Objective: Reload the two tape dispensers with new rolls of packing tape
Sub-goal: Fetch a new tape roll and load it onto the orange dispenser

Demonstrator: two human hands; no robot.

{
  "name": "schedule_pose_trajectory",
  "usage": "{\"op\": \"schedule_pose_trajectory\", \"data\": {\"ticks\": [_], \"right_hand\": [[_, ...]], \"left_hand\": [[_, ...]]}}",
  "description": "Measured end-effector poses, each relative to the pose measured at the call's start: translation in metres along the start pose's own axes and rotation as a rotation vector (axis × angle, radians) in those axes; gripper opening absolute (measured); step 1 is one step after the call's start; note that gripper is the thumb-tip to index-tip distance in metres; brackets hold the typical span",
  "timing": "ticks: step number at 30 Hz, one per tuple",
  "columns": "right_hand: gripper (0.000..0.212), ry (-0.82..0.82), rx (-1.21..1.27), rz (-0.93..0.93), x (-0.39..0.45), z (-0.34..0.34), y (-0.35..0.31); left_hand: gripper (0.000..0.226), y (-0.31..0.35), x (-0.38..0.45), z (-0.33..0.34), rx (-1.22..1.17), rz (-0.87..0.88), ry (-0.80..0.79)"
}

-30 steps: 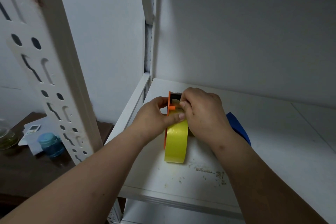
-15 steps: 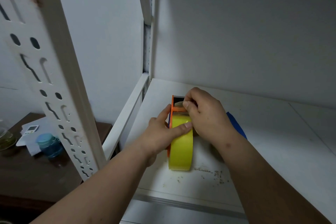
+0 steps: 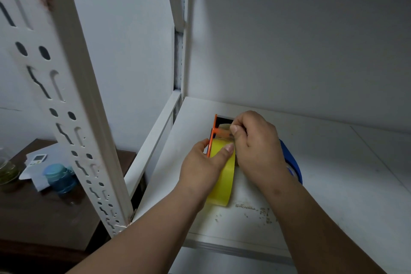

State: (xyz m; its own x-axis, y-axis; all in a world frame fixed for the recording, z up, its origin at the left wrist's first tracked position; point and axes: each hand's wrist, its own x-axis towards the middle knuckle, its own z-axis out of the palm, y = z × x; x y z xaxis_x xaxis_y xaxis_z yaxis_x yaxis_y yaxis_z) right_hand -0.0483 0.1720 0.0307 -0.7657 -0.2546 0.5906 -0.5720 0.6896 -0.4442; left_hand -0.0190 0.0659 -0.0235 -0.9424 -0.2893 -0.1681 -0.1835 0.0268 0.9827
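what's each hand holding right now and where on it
Left hand grips the orange dispenser at the yellow tape roll, thumb on top. Right hand pinches the tape end by the cutter.

No text, label, brand or number can be read; the small white device (image 3: 36, 159) on the dark table (image 3: 44, 218) is too blurred.

Both hands (image 3: 231, 153) curled, gripping

You've got a glossy yellow tape roll (image 3: 222, 176) in an orange plastic dispenser (image 3: 211, 138), on a matt white shelf (image 3: 333, 184), scuffed nr its front edge. Upright (image 3: 73, 95): painted metal.
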Motion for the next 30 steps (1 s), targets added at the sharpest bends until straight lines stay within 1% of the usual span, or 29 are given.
{"op": "schedule_pose_trajectory", "data": {"ticks": [1, 2, 3, 6, 8, 10, 11, 15, 16, 17, 20, 25, 30], "right_hand": [[0.012, 0.022, 0.005, -0.002, 0.0, -0.002, -0.002], [0.013, 0.035, 0.003, -0.007, -0.001, -0.003, -0.004], [0.015, 0.036, 0.005, 0.004, -0.002, -0.004, -0.005], [0.016, 0.021, 0.094, 0.122, -0.005, -0.008, -0.001], [0.014, 0.003, 0.146, 0.202, -0.003, -0.01, 0.005], [0.014, -0.025, 0.18, 0.29, 0.001, -0.01, 0.01], [0.013, -0.033, 0.19, 0.329, 0.001, -0.009, 0.012], [0.011, -0.023, 0.168, 0.426, 0.0, -0.005, 0.011], [0.011, -0.018, 0.159, 0.438, 0.001, -0.005, 0.01], [0.012, -0.016, 0.151, 0.448, 0.002, -0.004, 0.009], [0.013, -0.02, 0.168, 0.493, 0.007, -0.005, 0.007], [0.021, -0.025, 0.152, 0.492, 0.013, -0.006, 0.004], [0.019, -0.006, 0.082, 0.432, 0.016, -0.003, 0.003]], "left_hand": [[0.053, 0.001, 0.0, 0.001, -0.006, 0.006, 0.024], [0.033, 0.001, 0.0, 0.001, -0.015, 0.013, 0.04], [0.021, 0.002, -0.001, 0.002, -0.02, 0.024, 0.046], [0.017, 0.0, -0.001, 0.002, -0.019, 0.06, 0.029], [0.014, -0.003, -0.003, 0.001, -0.061, 0.063, -0.004], [0.016, -0.005, -0.006, 0.0, -0.109, 0.059, -0.029], [0.021, -0.005, -0.007, 0.0, -0.131, 0.051, -0.033], [0.059, -0.006, -0.013, 0.0, -0.203, 0.011, 0.026], [0.062, -0.006, -0.015, 0.001, -0.199, 0.011, 0.047], [0.06, -0.006, -0.017, 0.0, -0.204, 0.021, 0.065], [0.042, -0.007, -0.02, 0.001, -0.213, 0.055, 0.134], [0.051, -0.011, -0.02, 0.002, -0.211, 0.083, 0.19], [0.04, -0.013, -0.018, 0.001, -0.183, 0.091, 0.165]]}}
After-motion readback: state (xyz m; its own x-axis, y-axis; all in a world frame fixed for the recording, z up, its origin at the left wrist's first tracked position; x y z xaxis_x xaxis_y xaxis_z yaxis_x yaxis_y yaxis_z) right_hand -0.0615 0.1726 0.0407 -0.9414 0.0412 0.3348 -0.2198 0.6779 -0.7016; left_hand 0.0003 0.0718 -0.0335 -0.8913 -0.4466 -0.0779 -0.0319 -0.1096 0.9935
